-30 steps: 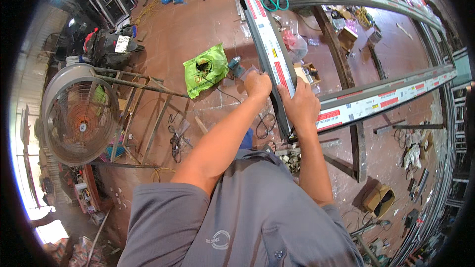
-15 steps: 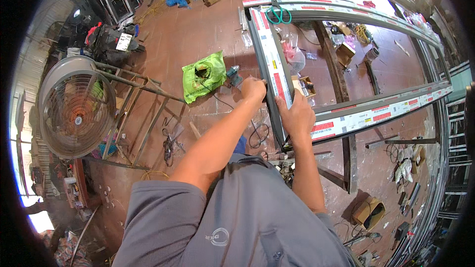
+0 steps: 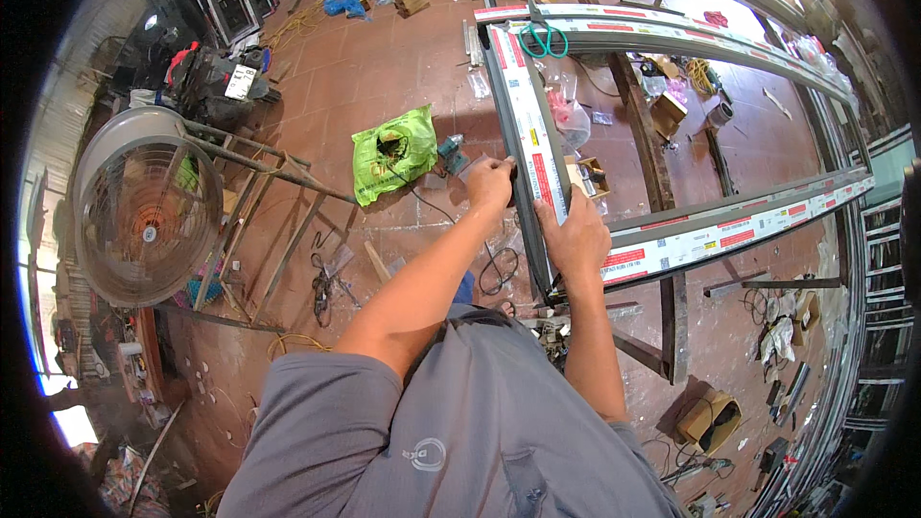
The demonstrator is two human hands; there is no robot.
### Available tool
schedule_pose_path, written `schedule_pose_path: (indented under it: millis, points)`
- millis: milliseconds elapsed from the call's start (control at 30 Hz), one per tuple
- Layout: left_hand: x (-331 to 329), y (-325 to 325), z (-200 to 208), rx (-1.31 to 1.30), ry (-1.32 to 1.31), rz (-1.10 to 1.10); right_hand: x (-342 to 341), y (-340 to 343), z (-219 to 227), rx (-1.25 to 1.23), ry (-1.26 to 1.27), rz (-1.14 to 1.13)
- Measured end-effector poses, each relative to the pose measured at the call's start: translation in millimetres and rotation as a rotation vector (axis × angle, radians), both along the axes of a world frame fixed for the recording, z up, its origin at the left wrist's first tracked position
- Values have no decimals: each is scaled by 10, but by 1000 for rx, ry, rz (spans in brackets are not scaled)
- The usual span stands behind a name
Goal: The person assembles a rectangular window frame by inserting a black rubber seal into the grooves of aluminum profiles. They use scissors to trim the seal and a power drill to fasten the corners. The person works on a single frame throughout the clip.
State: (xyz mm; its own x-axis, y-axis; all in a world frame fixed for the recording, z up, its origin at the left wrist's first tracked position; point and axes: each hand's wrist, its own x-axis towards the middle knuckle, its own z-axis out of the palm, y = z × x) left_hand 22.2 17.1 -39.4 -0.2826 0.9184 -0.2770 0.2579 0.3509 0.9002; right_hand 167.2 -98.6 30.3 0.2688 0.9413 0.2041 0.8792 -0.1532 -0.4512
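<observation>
Along the left end bar of the metal frame, we have both hands on. The frame lies flat in front of us, running off to the right of the grip, with a dark beam passing underneath.

Handling, our guess: stiff, long, awkward to swing one-handed, probably middling weight. Printed film on the top face looks smooth, so likely a bit slick; bare profile edges could scratch. Best hold: opposite sides of a bar, close to a corner, where it should flex least.

Grip: our right hand is closed over the inner edge of the end bar, thumb flat on the film, fingers on the inside, about one bar's breadth open. Our left hand is across from it and slightly farther ahead, fingers curled in against the outer edge. Fingertips are hidden there, so we can't tell whether they pinch something thin or just press.

Around the grip: green-handled scissors ahead, on the far corner; teal power tool and lime bag left of it.
</observation>
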Motion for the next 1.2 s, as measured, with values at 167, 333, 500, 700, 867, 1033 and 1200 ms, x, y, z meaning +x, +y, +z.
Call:
schedule_pose_path:
  millis: [167, 333, 500, 700, 867, 1033, 1200]
  points:
    - [-48, 172, -23, 103, 168, -87, 1, -10, 68, -52, 28, -10]
    - [-92, 418, -34, 75, 0, 22, -26, -14, 108, -79, 51, -5]
    - [-85, 694, 116, 120, 283, -76, -2, 4, 95, -91, 60, -16]
    - [-149, 901, 57, 50, 191, -70, -2, 7, 91, -66, 42, -7]
    - [-98, 641, -295, 50, -128, 16, -25, 30, 95, -68, 41, -2]
    - [-102, 692, -68, 125, 160, -113, -28, 23, 56, -72, 26, -21]
    - [-36, 636, 25, 91, 207, -65, -46, 21, 142, -101, 24, -20]
